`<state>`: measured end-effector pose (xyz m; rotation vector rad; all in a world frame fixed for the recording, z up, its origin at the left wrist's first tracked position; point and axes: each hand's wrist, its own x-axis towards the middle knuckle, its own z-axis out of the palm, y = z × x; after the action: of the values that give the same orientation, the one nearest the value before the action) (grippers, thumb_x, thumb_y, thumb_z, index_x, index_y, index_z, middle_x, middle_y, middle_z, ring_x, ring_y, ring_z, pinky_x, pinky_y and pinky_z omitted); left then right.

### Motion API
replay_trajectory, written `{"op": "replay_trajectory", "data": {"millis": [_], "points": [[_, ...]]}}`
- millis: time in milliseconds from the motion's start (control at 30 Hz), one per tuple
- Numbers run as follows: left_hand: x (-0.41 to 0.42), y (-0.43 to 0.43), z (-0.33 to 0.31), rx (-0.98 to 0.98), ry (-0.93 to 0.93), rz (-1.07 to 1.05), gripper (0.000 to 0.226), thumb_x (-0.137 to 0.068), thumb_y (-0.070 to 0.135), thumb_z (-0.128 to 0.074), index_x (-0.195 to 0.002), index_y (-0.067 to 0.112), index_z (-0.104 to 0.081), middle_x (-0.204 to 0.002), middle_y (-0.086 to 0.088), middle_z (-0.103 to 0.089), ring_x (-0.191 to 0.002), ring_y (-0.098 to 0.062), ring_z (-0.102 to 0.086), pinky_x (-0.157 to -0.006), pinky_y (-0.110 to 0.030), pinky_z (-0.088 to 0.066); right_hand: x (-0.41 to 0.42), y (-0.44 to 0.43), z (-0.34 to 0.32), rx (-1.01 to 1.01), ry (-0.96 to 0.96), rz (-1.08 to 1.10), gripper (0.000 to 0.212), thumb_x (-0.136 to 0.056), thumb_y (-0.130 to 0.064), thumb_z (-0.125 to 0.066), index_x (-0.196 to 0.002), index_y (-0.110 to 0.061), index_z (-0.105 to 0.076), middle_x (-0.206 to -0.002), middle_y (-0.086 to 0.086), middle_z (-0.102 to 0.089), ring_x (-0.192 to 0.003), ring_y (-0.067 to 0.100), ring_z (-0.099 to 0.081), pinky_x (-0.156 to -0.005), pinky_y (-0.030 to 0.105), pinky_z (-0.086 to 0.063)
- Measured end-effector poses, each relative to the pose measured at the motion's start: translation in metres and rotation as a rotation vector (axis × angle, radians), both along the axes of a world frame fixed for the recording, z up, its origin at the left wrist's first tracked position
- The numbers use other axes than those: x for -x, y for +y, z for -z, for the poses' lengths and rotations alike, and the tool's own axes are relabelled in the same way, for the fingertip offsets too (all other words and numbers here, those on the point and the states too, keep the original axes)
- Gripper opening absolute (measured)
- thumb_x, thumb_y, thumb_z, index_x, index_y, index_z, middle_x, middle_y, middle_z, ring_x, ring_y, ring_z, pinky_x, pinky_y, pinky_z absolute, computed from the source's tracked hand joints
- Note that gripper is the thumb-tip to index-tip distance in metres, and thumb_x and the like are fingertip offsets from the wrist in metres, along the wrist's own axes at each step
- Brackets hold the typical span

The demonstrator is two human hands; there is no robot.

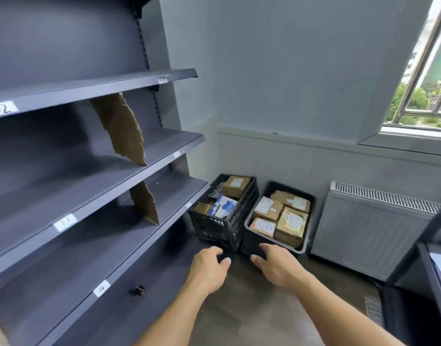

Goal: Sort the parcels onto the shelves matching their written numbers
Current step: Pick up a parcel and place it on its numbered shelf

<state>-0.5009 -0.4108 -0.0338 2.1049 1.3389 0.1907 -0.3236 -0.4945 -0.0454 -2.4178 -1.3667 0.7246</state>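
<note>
Extending toward the two floor crates, the left hand (pixel 209 268) and right hand (pixel 280 268) are held side by side, fingers loosely bent and slightly apart, with nothing gripped. The parcels (pixel 291 226) are found unsorted in the solid tub (pixel 248 239) and the slatted crate (pixel 214 228) just beside the shelves (pixel 77 191). It is advised that one parcel be lifted at a time and its written number read before matching to a shelf label (pixel 65 222).

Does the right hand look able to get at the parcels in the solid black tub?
Probably yes: the right hand hovers open near the front rim of the tub, and the parcels lie uncovered on top.
</note>
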Motion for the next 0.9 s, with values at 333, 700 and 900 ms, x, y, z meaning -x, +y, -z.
{"op": "replay_trajectory", "data": {"millis": [333,700,900], "points": [[-0.084,0.041,0.017,0.009,0.063,0.087,0.045,-0.097,0.044,-0.054,-0.138,0.026,-0.054,-0.142,0.005,-0.054,-0.128,-0.016,-0.051,-0.102,-0.029,-0.043,-0.075,0.017,0.017,0.023,0.024,0.118,0.063,-0.103,-0.049,-0.044,-0.154,-0.012,-0.036,-0.153,0.008,-0.046,-0.140,0.025,-0.043,-0.112,0.033,-0.038],[-0.163,0.168,0.029,0.056,0.011,0.115,0.048,-0.097,0.043,-0.055,-0.141,0.024,-0.051,-0.142,0.002,-0.054,-0.126,-0.018,-0.053,-0.102,-0.032,-0.046,-0.142,0.137,0.026,0.053,0.007,0.179,0.058,-0.101,-0.050,-0.047,-0.149,-0.018,-0.042,-0.144,0.006,-0.055,-0.128,0.027,-0.053,-0.104,0.038,-0.046],[-0.202,0.246,0.028,0.065,0.018,0.126,0.047,-0.099,0.043,-0.053,-0.142,0.025,-0.049,-0.140,-0.001,-0.055,-0.124,-0.020,-0.054,-0.097,-0.031,-0.047,-0.175,0.211,0.021,-0.017,0.042,0.208,0.057,-0.102,-0.048,-0.046,-0.151,-0.019,-0.039,-0.147,0.004,-0.052,-0.132,0.022,-0.051,-0.104,0.032,-0.043]]}}
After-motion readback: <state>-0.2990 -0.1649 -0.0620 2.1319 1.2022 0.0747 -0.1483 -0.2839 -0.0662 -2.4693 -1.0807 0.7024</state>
